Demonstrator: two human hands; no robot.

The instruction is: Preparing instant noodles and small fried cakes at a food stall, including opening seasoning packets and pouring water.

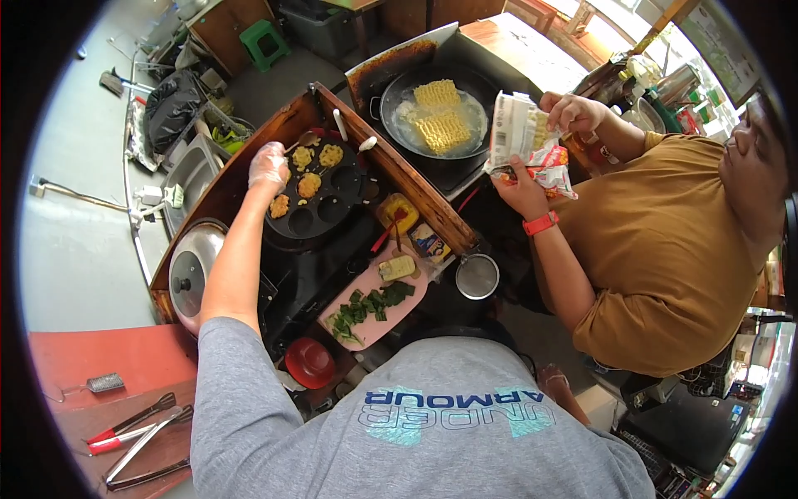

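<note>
My left hand [269,167], in a clear plastic glove, holds a small spoon [307,138] over a dark pan [330,218] with round hollows. Golden fritters [309,185] sit in some hollows; others show bare. My right hand [552,375] hangs low beside my body, small and partly hidden, its fingers unclear. In front of me a pink cutting board [368,334] bears chopped green leaves [368,307] and a pale yellow block [396,268]. By it stands a tub of yellow food [399,213] with a red-handled utensil in it.
A co-worker [654,249] at the right holds instant noodle packets [520,134] beside a wok [386,134] with two noodle blocks in liquid. A wooden partition [399,174] divides the stoves. Nearby are a strainer [477,276], a red bowl [310,363], a lidded pot [187,268] and tongs [146,443].
</note>
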